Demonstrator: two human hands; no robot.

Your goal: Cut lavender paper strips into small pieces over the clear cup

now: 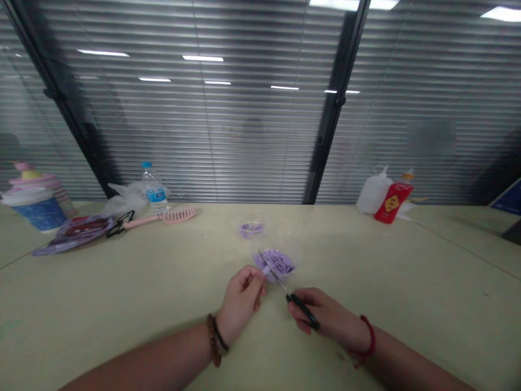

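Between the thumb and fingers of my left hand (243, 293) is pinched a small light purple strip (266, 270), paper-like, its exact material unclear. My right hand (321, 314) is closed around the black handles of a pair of scissors (302, 309). The metal blades reach up and left across the strip, over a clear bowl (290, 272) heaped with small purple pieces (277, 260). Whether the blades touch the strip cannot be made out. Farther back stands a smaller clear bowl (252, 233) with some purple bits inside.
At the left are a blue cup (38, 212), a purple package (77, 236), black-framed glasses (121, 224), a pink hairbrush (175, 216) and a water bottle (154, 190). A red bottle (393, 202) and a white bottle (373, 193) stand back right, before window blinds.
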